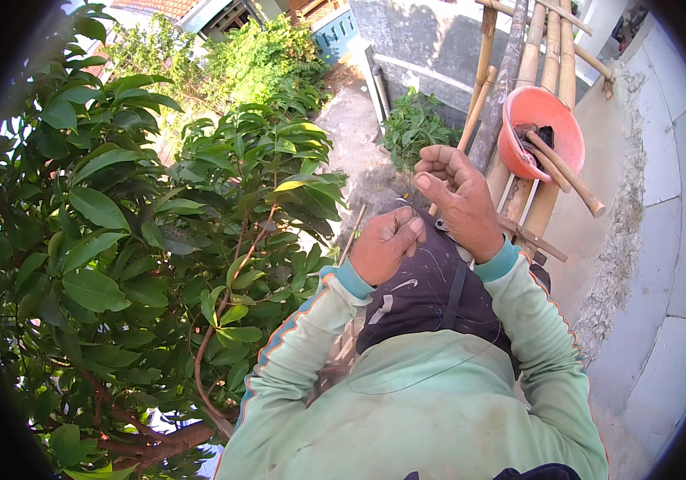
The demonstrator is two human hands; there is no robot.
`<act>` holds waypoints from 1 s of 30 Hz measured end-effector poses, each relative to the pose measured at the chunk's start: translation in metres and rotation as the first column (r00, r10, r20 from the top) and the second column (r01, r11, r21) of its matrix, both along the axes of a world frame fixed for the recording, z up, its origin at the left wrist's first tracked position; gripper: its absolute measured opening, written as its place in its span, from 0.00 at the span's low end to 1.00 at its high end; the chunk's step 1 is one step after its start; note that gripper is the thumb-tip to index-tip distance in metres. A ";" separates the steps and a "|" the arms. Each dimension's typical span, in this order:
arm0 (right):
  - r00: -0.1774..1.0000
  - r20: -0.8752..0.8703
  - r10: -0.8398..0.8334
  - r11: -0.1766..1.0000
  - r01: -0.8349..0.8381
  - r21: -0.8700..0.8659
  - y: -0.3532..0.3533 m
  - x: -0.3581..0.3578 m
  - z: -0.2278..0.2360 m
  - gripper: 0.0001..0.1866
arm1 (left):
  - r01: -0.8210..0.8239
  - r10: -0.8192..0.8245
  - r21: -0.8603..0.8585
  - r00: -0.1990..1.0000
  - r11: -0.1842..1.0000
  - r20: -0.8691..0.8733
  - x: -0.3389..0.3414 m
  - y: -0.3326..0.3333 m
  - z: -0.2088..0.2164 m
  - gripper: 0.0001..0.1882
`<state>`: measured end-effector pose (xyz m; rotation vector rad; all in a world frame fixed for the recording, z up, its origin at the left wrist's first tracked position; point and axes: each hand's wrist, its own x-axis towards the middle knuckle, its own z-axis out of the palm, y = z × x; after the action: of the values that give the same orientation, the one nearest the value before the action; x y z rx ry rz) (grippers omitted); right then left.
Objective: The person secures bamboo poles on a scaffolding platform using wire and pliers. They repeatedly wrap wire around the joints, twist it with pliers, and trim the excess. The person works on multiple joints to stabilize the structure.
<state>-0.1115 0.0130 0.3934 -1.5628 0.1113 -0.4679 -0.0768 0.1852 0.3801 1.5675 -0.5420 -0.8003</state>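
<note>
My left hand [393, 242] is closed in front of my lap, thumb pressed over the curled fingers. Fine dark strands show at its top, seemingly part of a thin string; what lies inside the fist is mostly hidden. Up and to the right, my right hand [464, 200] is raised with loosely bent fingers and the thumb apart from them. I see nothing between its thumb and fingers. The two hands do not touch. A thin dark string [407, 390] loops across my pale green shirt [431, 432] and dark trousers [415, 300].
Bamboo poles [551, 52] run away at the right, bearing a tilted pink basin [575, 140] with wooden-handled tools [571, 172]. A pale block wall [663, 264] with a rough mortar edge curves beside them. Leafy branches [95, 288] crowd my left, above a lower path [347, 120].
</note>
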 end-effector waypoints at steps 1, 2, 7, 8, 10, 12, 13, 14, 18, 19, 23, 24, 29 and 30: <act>0.998 -0.032 0.050 0.997 -0.048 0.063 0.003 -0.007 0.008 0.16 | -0.059 0.059 0.000 0.998 0.998 0.017 0.006 0.003 -0.001 0.16; 0.992 -0.057 0.112 0.986 -0.104 0.128 0.004 -0.020 0.019 0.19 | -0.123 0.123 -0.002 0.989 0.992 0.086 0.013 0.008 -0.009 0.16; 0.968 0.201 -0.149 0.903 0.050 0.426 0.003 -0.061 0.003 0.32 | -0.480 0.491 -0.102 0.856 0.871 0.163 0.075 0.020 -0.028 0.15; 0.976 0.176 -0.125 0.859 0.018 0.511 0.006 -0.068 -0.003 0.34 | -0.546 0.559 -0.120 0.807 0.829 0.192 0.086 0.021 -0.028 0.14; 0.999 0.026 0.029 0.842 -0.038 0.538 0.025 -0.080 0.002 0.39 | -0.627 0.634 -0.108 0.743 0.772 0.217 0.103 0.020 -0.028 0.14; 0.968 0.053 0.244 0.890 -0.246 0.383 0.060 -0.089 0.007 0.40 | -0.662 0.681 -0.167 0.697 0.731 0.224 0.117 0.015 -0.034 0.15; 0.929 0.082 0.361 0.845 -0.363 0.392 0.066 -0.093 0.007 0.39 | -0.666 0.681 -0.145 0.704 0.732 0.203 0.124 0.014 -0.044 0.15; 0.872 0.114 0.476 0.784 -0.479 0.395 0.069 -0.095 0.009 0.39 | -0.673 0.683 -0.126 0.707 0.729 0.183 0.133 0.017 -0.050 0.15; 0.888 0.200 0.414 0.696 -0.450 0.559 0.043 -0.112 0.010 0.32 | -0.767 0.770 -0.106 0.638 0.633 -0.017 0.159 0.039 -0.061 0.15; 0.929 0.249 0.273 0.665 -0.370 0.649 0.032 -0.115 0.015 0.27 | -0.799 0.795 -0.092 0.601 0.594 -0.085 0.164 0.055 -0.063 0.15; 0.974 0.190 -0.125 0.519 -0.099 0.849 -0.028 -0.121 -0.012 0.15 | -0.779 0.771 -0.136 0.626 0.612 -0.117 0.165 0.079 -0.065 0.15; 0.971 0.070 -0.229 0.480 0.050 0.876 -0.030 -0.120 -0.015 0.15 | -0.768 0.757 -0.087 0.640 0.635 -0.129 0.162 0.076 -0.063 0.15; 0.916 -0.084 0.391 0.610 -0.190 0.769 -0.043 -0.148 -0.040 0.18 | -0.805 0.782 -0.129 0.593 0.579 -0.190 0.163 0.092 -0.074 0.15; 0.906 -0.226 0.357 0.700 -0.099 0.708 -0.038 -0.152 -0.044 0.18 | -0.807 0.783 -0.121 0.590 0.577 -0.199 0.162 0.095 -0.079 0.15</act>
<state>-0.2633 -0.0253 0.3491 -0.8782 0.3195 0.0791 0.0854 0.2803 0.3014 1.3510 0.2153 -0.1159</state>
